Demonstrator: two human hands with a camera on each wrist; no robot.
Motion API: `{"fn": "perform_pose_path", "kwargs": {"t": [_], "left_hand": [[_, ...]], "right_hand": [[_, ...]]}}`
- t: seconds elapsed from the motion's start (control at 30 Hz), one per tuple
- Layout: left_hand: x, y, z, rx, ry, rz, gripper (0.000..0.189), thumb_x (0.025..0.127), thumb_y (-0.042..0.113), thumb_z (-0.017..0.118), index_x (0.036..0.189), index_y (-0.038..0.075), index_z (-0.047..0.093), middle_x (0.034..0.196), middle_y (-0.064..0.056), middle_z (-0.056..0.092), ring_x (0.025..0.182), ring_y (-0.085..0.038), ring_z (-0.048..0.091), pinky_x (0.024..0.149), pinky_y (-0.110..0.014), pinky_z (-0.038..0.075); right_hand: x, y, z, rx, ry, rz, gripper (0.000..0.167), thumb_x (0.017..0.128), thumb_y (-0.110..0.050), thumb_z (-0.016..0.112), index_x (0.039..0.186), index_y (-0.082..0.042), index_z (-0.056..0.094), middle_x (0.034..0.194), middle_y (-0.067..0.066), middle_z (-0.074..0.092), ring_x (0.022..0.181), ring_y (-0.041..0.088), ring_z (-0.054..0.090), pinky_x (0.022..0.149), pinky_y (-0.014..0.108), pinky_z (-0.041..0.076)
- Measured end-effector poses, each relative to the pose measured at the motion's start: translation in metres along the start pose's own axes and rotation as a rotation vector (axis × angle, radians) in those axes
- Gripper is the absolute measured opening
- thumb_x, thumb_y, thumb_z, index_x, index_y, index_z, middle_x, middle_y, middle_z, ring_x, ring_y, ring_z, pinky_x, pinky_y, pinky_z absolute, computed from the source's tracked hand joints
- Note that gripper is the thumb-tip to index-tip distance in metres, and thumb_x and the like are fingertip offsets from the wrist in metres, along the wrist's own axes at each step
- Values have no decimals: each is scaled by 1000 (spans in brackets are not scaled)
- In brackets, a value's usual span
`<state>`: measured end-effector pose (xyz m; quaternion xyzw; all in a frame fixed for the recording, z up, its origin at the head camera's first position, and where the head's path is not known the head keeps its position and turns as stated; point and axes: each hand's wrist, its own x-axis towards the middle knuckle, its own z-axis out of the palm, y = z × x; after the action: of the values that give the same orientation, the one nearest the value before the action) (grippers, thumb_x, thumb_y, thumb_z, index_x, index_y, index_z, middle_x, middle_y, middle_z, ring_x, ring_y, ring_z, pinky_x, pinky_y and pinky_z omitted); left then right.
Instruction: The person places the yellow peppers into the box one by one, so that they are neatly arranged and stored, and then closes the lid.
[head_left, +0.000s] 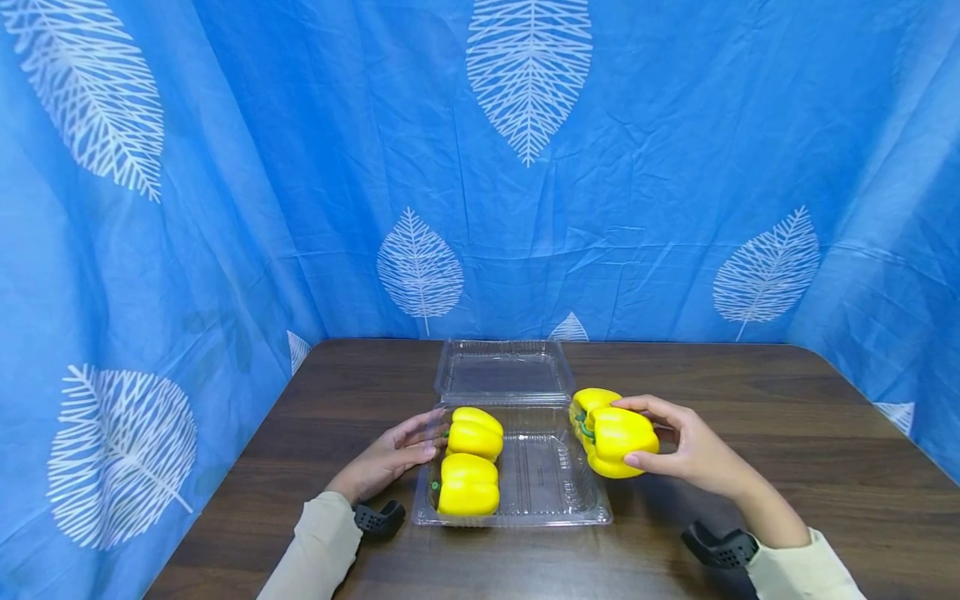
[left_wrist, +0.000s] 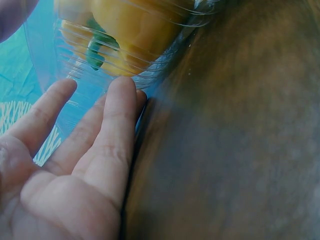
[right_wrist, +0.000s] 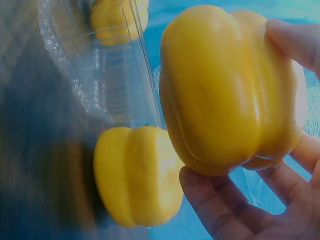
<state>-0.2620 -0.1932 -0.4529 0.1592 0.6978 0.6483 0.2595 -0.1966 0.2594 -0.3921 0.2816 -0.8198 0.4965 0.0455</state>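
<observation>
A yellow bell pepper [head_left: 621, 442] is held by my right hand [head_left: 693, 450], thumb on one side and fingers on the other. In the right wrist view this held pepper [right_wrist: 215, 90] is large and close. Behind it, a second pepper [head_left: 595, 398] stands on the table just right of the clear plastic container [head_left: 551, 475]. Two more yellow peppers, a far one [head_left: 476, 435] and a near one [head_left: 469, 487], lie in the container's left half. My left hand [head_left: 390, 454] is at the container's left wall, its extended fingertips [left_wrist: 121, 87] against the plastic.
The container's hinged lid [head_left: 502, 367] lies folded back on the far side. Underneath is a dark wooden table [head_left: 750, 400]. A blue curtain with white leaf prints [head_left: 637, 192] hangs behind the table and along both sides.
</observation>
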Motion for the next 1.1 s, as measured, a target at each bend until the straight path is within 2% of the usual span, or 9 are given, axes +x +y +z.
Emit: {"fn": "perform_pose_path", "kwargs": {"t": [0.1, 0.23, 0.7, 1.1], "left_hand": [[0, 0, 0, 1, 3, 0, 75, 110, 22, 64, 171, 2, 25, 177, -21, 26, 156, -41, 41, 123, -44, 40], [1, -1, 0, 1, 4, 0, 75, 110, 22, 64, 171, 2, 25, 177, -22, 25, 156, -42, 40, 123, -44, 40], [2, -2, -2, 5, -2, 6, 76, 110, 22, 64, 171, 1, 24, 177, -22, 25, 156, -42, 40, 123, -44, 40], [1, -2, -1, -2, -1, 3, 76, 110, 23, 64, 171, 2, 24, 177, -22, 26, 156, -41, 40, 123, -43, 41]], "right_hand": [[1, -1, 3, -5, 9, 25, 59, 87, 2, 83, 141, 4, 61, 132, 21, 66, 105, 10, 68, 85, 28, 64], [2, -3, 7, -14, 21, 33, 59, 86, 2, 84, 141, 5, 62, 131, 23, 66, 104, 10, 68, 84, 28, 64], [4, -13, 22, -71, 76, 51, 60, 84, -4, 88, 139, 0, 66, 131, 19, 70, 104, 9, 66, 84, 28, 61], [5, -17, 37, -51, 92, 32, 59, 83, -5, 89, 138, 0, 67, 128, 16, 72, 101, 9, 67, 85, 27, 62]]}}
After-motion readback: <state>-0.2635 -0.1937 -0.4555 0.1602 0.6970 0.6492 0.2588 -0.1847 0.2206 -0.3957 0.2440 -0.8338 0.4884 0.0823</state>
